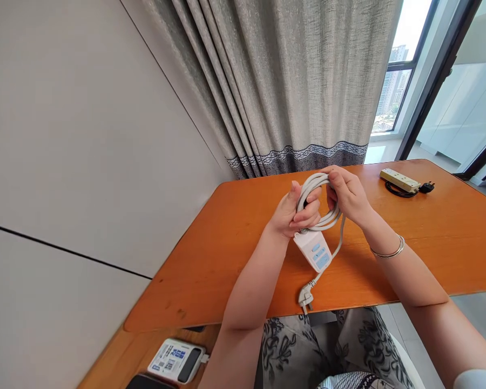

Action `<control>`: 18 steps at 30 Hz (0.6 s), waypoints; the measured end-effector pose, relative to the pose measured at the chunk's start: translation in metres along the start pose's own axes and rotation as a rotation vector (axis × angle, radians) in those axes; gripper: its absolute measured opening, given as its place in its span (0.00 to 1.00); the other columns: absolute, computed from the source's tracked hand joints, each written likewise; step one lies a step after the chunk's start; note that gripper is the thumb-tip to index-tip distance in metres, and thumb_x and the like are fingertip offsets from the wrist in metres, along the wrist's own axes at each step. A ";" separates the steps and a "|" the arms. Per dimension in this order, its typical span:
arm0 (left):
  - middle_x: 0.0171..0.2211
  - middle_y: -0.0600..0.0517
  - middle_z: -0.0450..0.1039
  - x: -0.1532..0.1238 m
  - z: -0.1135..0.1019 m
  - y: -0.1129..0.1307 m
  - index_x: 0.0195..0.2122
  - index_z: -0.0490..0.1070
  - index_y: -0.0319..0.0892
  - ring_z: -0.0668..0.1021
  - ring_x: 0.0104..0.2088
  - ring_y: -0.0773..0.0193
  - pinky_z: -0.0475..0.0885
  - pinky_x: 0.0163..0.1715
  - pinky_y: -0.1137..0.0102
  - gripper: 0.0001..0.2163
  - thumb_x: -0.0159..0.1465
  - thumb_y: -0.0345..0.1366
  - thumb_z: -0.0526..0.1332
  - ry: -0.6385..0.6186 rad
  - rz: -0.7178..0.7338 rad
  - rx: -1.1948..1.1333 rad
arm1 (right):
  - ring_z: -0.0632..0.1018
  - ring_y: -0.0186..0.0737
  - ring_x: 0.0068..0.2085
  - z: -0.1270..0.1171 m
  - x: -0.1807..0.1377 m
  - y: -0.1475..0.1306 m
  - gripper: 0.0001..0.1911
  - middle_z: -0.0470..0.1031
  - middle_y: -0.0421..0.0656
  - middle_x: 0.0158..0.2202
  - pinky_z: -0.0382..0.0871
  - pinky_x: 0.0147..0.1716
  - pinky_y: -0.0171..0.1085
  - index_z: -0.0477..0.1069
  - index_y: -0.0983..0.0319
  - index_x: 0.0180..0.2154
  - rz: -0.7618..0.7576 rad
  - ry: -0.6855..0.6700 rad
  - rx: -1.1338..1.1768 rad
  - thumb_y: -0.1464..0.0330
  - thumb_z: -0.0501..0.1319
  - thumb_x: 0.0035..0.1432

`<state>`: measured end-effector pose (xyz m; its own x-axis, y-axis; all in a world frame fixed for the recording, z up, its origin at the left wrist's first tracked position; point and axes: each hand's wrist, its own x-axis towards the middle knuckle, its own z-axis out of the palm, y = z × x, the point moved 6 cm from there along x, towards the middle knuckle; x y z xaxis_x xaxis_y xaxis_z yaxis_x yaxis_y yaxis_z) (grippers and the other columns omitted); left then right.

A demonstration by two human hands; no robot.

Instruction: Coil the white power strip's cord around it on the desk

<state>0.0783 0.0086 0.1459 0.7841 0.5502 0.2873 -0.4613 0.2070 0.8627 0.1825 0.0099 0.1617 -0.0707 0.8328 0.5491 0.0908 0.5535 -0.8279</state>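
Observation:
Both my hands hold the looped white cord of a small white power strip [314,249] above the wooden table. My left hand [302,208] wraps its fingers round the left side of the coil [327,220]. At the upper right of the coil, my right hand [344,190] is closed with thumb and fingers on the loops. Below my left hand hangs the power strip, its light-blue socket face showing. The cord's free end runs down the right side to a white plug [306,295] near the table's front edge.
On the orange-brown table [210,254], a cream power strip [400,180] with a black cord and plug lies at the back right. A white labelled device [176,361] sits on a lower surface at left. Behind the table hangs a grey curtain [299,81]; a wall [85,135] borders the left.

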 end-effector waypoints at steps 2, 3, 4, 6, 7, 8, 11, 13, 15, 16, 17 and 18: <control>0.07 0.67 0.47 0.000 0.001 0.001 0.24 0.55 0.44 0.46 0.06 0.78 0.45 0.09 0.78 0.29 0.55 0.63 0.66 -0.009 0.013 0.028 | 0.67 0.33 0.17 -0.003 -0.001 -0.003 0.32 0.59 0.34 0.17 0.56 0.16 0.33 0.71 0.59 0.35 0.001 0.039 -0.056 0.37 0.54 0.59; 0.07 0.67 0.47 0.000 0.002 0.002 0.24 0.55 0.44 0.47 0.06 0.78 0.45 0.10 0.78 0.29 0.54 0.62 0.69 -0.020 0.019 0.046 | 0.68 0.33 0.17 -0.005 -0.002 -0.006 0.31 0.60 0.34 0.18 0.57 0.17 0.34 0.70 0.58 0.33 -0.004 0.051 -0.084 0.37 0.54 0.60; 0.08 0.67 0.48 0.000 0.003 0.003 0.25 0.56 0.44 0.47 0.06 0.78 0.46 0.10 0.78 0.28 0.53 0.59 0.71 -0.031 0.022 0.064 | 0.68 0.33 0.18 -0.006 -0.002 -0.007 0.31 0.62 0.35 0.18 0.57 0.18 0.34 0.68 0.58 0.31 -0.011 0.061 -0.108 0.37 0.53 0.60; 0.08 0.67 0.50 -0.001 0.006 0.003 0.25 0.57 0.43 0.48 0.06 0.79 0.46 0.10 0.79 0.27 0.54 0.56 0.72 -0.046 0.018 0.085 | 0.67 0.33 0.18 -0.007 -0.003 -0.009 0.31 0.62 0.36 0.18 0.57 0.18 0.34 0.65 0.58 0.28 -0.019 0.072 -0.141 0.36 0.53 0.60; 0.09 0.66 0.50 -0.001 0.006 0.003 0.25 0.57 0.43 0.48 0.07 0.79 0.46 0.10 0.79 0.25 0.56 0.54 0.71 -0.044 0.014 0.087 | 0.67 0.32 0.17 -0.007 -0.003 -0.009 0.32 0.62 0.35 0.18 0.56 0.18 0.34 0.63 0.58 0.27 -0.018 0.073 -0.149 0.36 0.52 0.60; 0.09 0.66 0.50 0.000 0.006 0.003 0.25 0.58 0.43 0.48 0.07 0.79 0.46 0.10 0.79 0.24 0.57 0.53 0.70 -0.036 0.011 0.084 | 0.66 0.32 0.17 -0.008 -0.002 -0.008 0.32 0.61 0.35 0.17 0.54 0.17 0.34 0.62 0.58 0.26 -0.013 0.069 -0.150 0.36 0.52 0.59; 0.09 0.65 0.50 0.002 0.006 0.000 0.25 0.58 0.43 0.48 0.07 0.78 0.47 0.10 0.79 0.22 0.60 0.51 0.68 0.013 -0.008 0.053 | 0.65 0.30 0.16 -0.008 0.001 -0.003 0.33 0.60 0.35 0.18 0.50 0.15 0.34 0.60 0.58 0.25 0.019 0.040 -0.096 0.34 0.53 0.58; 0.09 0.63 0.53 0.003 0.005 -0.004 0.24 0.56 0.43 0.50 0.06 0.77 0.48 0.10 0.78 0.22 0.60 0.50 0.67 0.057 -0.026 0.040 | 0.63 0.29 0.16 -0.007 0.003 0.001 0.34 0.60 0.35 0.19 0.48 0.14 0.33 0.59 0.58 0.24 0.051 0.007 -0.034 0.33 0.54 0.56; 0.10 0.59 0.61 0.004 0.004 -0.005 0.22 0.54 0.44 0.54 0.07 0.76 0.49 0.09 0.77 0.23 0.60 0.50 0.66 0.095 -0.033 0.042 | 0.62 0.29 0.17 -0.005 0.005 0.005 0.35 0.60 0.35 0.19 0.49 0.14 0.33 0.59 0.58 0.24 0.072 -0.020 0.030 0.33 0.55 0.54; 0.12 0.56 0.66 0.005 0.003 -0.005 0.21 0.53 0.44 0.56 0.07 0.75 0.49 0.09 0.77 0.24 0.60 0.49 0.66 0.109 -0.029 0.043 | 0.61 0.29 0.17 -0.004 0.006 0.007 0.35 0.60 0.35 0.19 0.50 0.15 0.33 0.59 0.58 0.24 0.082 -0.030 0.066 0.33 0.56 0.54; 0.15 0.53 0.71 0.005 0.003 -0.004 0.21 0.52 0.44 0.58 0.08 0.75 0.49 0.09 0.76 0.24 0.60 0.49 0.66 0.121 -0.022 0.043 | 0.62 0.30 0.17 -0.002 0.007 0.009 0.34 0.60 0.36 0.19 0.52 0.15 0.34 0.60 0.58 0.24 0.095 -0.036 0.103 0.33 0.56 0.54; 0.18 0.51 0.74 0.004 0.003 -0.002 0.20 0.51 0.44 0.59 0.08 0.75 0.49 0.09 0.76 0.24 0.60 0.48 0.65 0.134 -0.015 0.037 | 0.62 0.30 0.18 0.000 0.007 0.011 0.34 0.61 0.36 0.19 0.54 0.16 0.34 0.62 0.58 0.26 0.112 -0.042 0.138 0.33 0.55 0.54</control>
<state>0.0838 0.0082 0.1469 0.7273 0.6507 0.2181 -0.4322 0.1875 0.8820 0.1832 0.0221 0.1564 -0.1091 0.8864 0.4498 -0.0366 0.4486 -0.8930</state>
